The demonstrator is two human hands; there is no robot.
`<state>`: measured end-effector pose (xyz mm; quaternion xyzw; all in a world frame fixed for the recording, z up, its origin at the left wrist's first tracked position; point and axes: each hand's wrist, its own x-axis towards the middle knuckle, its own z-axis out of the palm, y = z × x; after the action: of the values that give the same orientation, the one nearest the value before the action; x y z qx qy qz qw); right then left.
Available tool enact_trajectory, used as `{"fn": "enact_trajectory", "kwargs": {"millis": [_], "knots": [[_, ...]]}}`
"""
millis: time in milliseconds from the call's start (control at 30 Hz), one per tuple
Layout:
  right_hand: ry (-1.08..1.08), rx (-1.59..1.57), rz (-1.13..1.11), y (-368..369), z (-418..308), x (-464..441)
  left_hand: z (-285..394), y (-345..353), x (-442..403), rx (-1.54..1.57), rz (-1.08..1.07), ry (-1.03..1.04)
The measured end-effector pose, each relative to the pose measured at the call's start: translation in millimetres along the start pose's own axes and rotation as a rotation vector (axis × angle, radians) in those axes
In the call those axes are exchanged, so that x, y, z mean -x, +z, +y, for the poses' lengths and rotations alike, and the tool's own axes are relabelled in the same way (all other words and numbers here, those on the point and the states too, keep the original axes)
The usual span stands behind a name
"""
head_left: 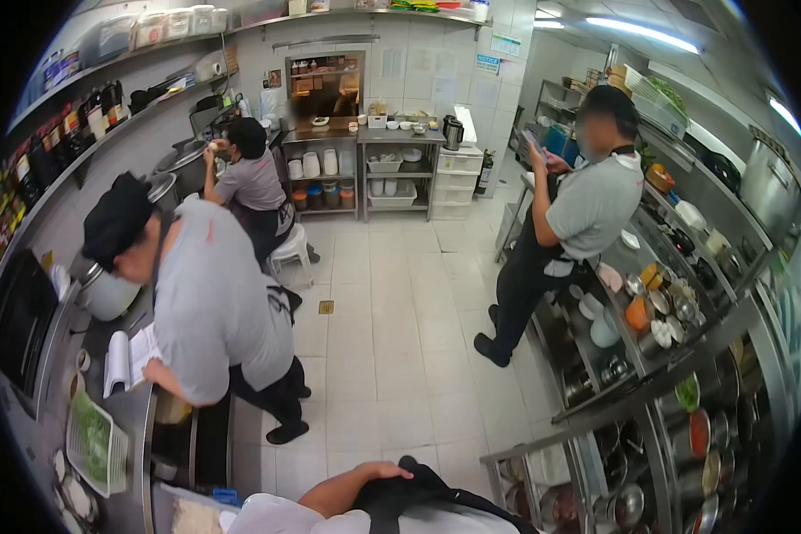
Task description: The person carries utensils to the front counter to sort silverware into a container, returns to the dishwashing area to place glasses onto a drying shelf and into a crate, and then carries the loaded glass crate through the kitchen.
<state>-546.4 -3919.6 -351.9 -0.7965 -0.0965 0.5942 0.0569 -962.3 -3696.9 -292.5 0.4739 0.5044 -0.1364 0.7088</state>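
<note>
My left hand (387,470) reaches in from the bottom edge, below a pale sleeve (271,516). It lies on the dark cloth (423,485) of my apron or trousers, fingers stretched along it, and I see nothing held in it. The dark strap (386,518) of my apron crosses the pale shirt. My right hand does not show. To the left of my arm, a container of pale food (196,518) sits at the counter's end.
A person leans over an open notebook (132,358) at the left counter (142,418), near a basket of greens (93,440). Another sits on a white stool (291,249). A third stands holding a phone (532,147). Racks of pots (632,503) line the right.
</note>
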Motion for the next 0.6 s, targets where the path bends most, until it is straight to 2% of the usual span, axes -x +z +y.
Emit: {"fn": "enact_trajectory", "kwargs": {"millis": [33, 67, 100, 133, 167, 233, 267, 300, 333, 400, 433, 500, 533, 567, 600], "knots": [[-0.121, 0.125, -0.008, 1.7, -64.2, -28.9, 52.9, -27.4, 32.6, -0.052, 0.012, 0.001], [-0.324, 0.378, -0.002, 2.1, -138.4, -66.2, 80.8, -55.9, 28.8, -0.094, 0.003, 0.015], [-0.642, 0.791, 0.068, 4.2, -231.9, -105.3, 106.3, -78.0, 19.9, -0.132, -0.008, 0.036], [-0.900, 1.012, 0.189, 8.3, -328.6, -127.8, 129.1, -94.3, 13.5, -0.176, -0.013, 0.054], [-1.066, 0.948, 0.323, 12.9, -434.9, -132.8, 143.8, -105.8, -1.1, -0.225, 0.015, 0.083], [-1.269, 0.248, 0.287, 27.4, -628.9, -33.2, 164.2, -130.5, -35.3, -0.335, 0.081, 0.126], [-1.209, 0.010, 0.093, 34.3, -695.3, 40.2, 165.8, -143.6, -53.9, -0.394, 0.126, 0.114], [-1.374, -0.155, -0.015, 41.3, -750.0, 71.5, 174.9, -169.5, -60.1, -0.411, 0.104, 0.105], [-1.354, -0.280, -0.061, 51.1, -791.4, 107.2, 185.2, -190.5, -58.9, -0.425, 0.071, 0.092], [-1.381, -0.090, -0.022, 56.1, -849.8, 121.6, 206.0, -243.3, -70.5, -0.448, 0.018, 0.112], [-1.405, 0.011, 0.007, 56.1, -862.0, 95.4, 199.6, -276.9, -108.9, -0.340, -0.033, 0.028], [-1.458, 0.216, 0.075, 56.4, -887.2, 15.0, 218.8, -336.4, -126.4, -0.230, 0.015, -0.045], [-1.301, 0.231, 0.100, 57.0, -870.9, -26.0, 234.7, -357.5, -132.1, -0.245, -0.001, -0.005], [-1.329, 0.451, 0.327, 52.3, -843.6, -67.4, 252.3, -381.0, -138.3, -0.259, -0.014, 0.047], [-1.790, 1.332, 0.532, 29.3, -816.0, -169.3, 273.0, -403.0, -139.5, -0.274, -0.023, 0.089]]}}
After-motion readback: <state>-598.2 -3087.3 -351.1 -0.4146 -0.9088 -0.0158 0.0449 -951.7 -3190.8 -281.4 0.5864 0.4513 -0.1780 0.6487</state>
